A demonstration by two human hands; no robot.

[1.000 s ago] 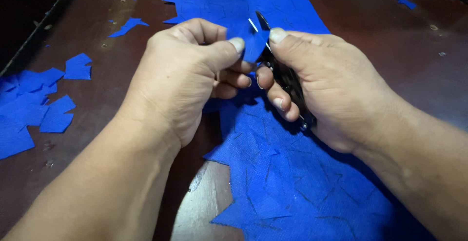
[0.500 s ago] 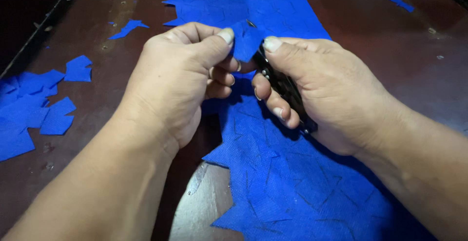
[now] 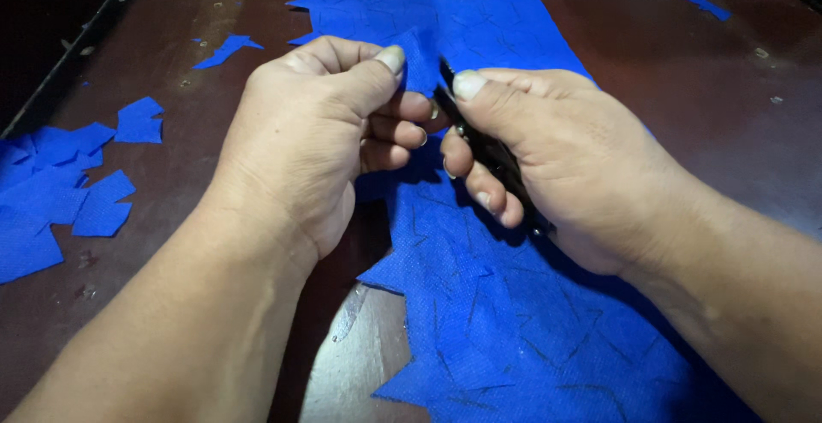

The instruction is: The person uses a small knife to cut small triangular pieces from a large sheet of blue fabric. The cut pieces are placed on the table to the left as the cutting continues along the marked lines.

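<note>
Left hand [image 3: 317,132] pinches the blue fabric [image 3: 479,303] between thumb and fingers; right hand [image 3: 556,157], just beside, grips black scissors [image 3: 492,153] closed-fisted; scraps [image 3: 60,192] lie left of the fabric on the bench [image 3: 753,123].

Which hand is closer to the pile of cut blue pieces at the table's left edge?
Left. The left hand is over the blue fabric sheet's left edge, nearer the pile of cut blue pieces. The right hand, gripping a black cutting tool, is farther right.

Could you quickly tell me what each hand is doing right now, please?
Left hand: closed, pinching a bit of the blue fabric sheet.
Right hand: closed around black scissors, at the fabric.
</note>
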